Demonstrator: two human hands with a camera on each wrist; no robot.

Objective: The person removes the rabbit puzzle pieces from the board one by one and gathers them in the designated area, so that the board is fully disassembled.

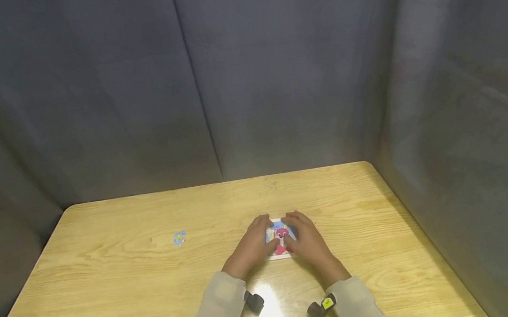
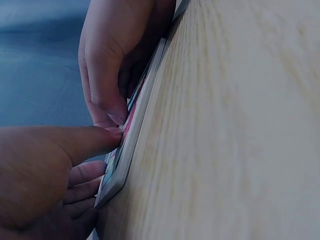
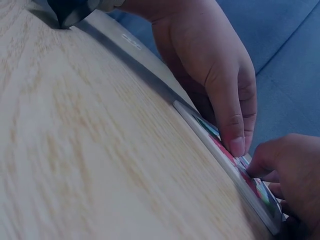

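Note:
A small flat picture puzzle [image 1: 280, 235] with a white border and a red cartoon figure on blue lies on the table. My left hand [image 1: 255, 241] holds its left side, with the thumb [image 2: 100, 139] on the picture and the other fingers bent along the edge. On the opposite side my right hand [image 1: 305, 237] grips the puzzle likewise, its thumb [image 3: 257, 162] pressing the picture near the left thumb. Both wrist views show the board [image 3: 220, 155] low against the wood. The fingers partly cover the picture's sides.
A loose puzzle piece [image 1: 179, 238], blue with yellow-green, lies on the table to the left of my hands. The wooden table [image 1: 112, 286] has rounded far corners. Dark grey curtains [image 1: 275, 78] hang behind it and at both sides.

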